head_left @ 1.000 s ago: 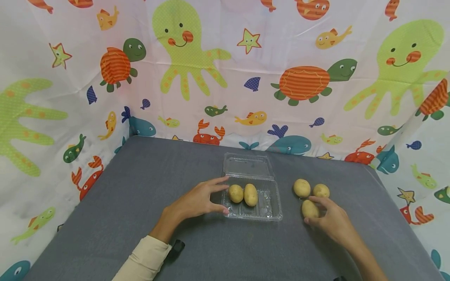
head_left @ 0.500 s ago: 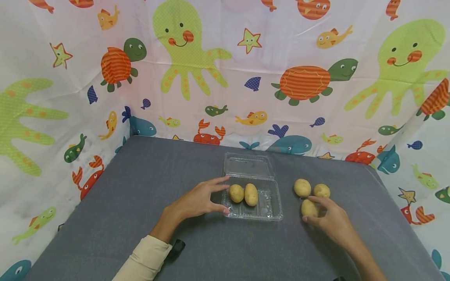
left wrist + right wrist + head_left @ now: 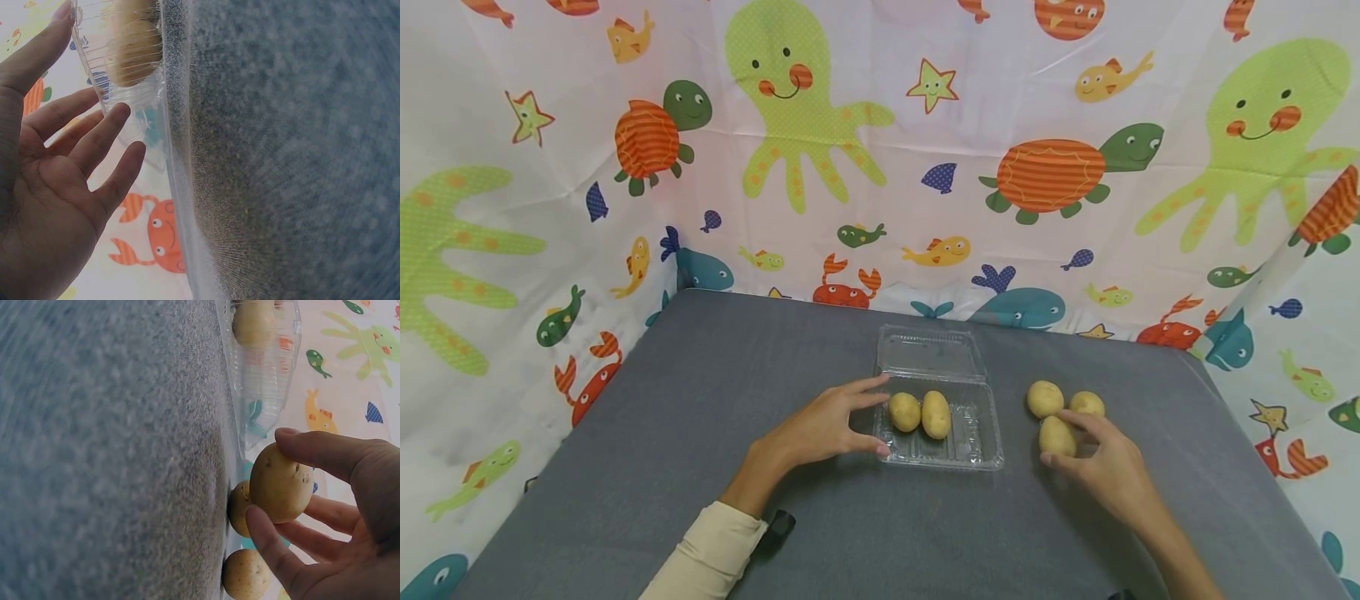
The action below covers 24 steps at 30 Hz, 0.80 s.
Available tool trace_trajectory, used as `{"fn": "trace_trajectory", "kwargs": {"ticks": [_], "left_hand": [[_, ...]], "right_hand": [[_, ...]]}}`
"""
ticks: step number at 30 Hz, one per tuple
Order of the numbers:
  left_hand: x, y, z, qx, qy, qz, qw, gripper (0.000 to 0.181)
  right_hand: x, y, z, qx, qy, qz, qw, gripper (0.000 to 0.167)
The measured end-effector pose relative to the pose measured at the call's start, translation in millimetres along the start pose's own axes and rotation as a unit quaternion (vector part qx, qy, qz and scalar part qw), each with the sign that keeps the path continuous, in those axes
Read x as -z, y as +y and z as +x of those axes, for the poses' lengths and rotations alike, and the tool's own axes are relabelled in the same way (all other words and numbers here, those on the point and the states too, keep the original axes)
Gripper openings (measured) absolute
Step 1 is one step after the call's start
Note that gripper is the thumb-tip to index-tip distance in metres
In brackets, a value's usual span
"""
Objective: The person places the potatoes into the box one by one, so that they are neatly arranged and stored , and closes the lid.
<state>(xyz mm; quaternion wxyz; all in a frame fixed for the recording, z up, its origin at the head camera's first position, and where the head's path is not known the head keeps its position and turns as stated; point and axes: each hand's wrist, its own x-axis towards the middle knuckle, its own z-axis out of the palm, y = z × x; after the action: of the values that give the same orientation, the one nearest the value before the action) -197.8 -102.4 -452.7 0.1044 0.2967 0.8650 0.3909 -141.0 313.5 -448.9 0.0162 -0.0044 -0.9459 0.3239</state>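
My right hand (image 3: 1108, 469) pinches a pale yellow potato (image 3: 1057, 437) between thumb and fingers; the right wrist view shows this potato (image 3: 282, 483) slightly off the cloth. Behind it lie two more potatoes, one to the left (image 3: 1045, 400) and one to the right (image 3: 1086, 403). A clear plastic clamshell box (image 3: 973, 425) stands with its lid (image 3: 928, 352) raised at the back. Inside are a round potato (image 3: 904, 412) and an oblong potato (image 3: 936, 415), side by side in the left half. My left hand (image 3: 820, 427), fingers spread and mostly straight, touches the box's left edge with thumb and fingertips.
Grey cloth (image 3: 700, 400) covers the table. A white curtain (image 3: 910, 142) printed with sea animals hangs along the back and both sides. A dark wrist strap (image 3: 775, 532) sits at the left cuff (image 3: 715, 542).
The right hand has raised its potato a little and shifted it slightly left. The left hand, the box and the other potatoes have stayed put.
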Motion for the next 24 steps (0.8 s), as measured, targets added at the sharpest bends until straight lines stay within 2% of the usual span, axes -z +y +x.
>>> {"fn": "trace_trajectory", "kwargs": {"ticks": [7, 24], "left_hand": [[0.4, -0.2, -0.2, -0.002, 0.001, 0.001, 1.0, 0.085], [0.6, 1.3, -1.4, -0.002, 0.001, -0.001, 1.0, 0.084]], "right_hand": [[0, -4, -0.8, 0.021, 0.015, 0.022, 0.9994, 0.077], [-4, -17, 3.4, 0.059, 0.049, 0.02, 0.9969, 0.073]]}}
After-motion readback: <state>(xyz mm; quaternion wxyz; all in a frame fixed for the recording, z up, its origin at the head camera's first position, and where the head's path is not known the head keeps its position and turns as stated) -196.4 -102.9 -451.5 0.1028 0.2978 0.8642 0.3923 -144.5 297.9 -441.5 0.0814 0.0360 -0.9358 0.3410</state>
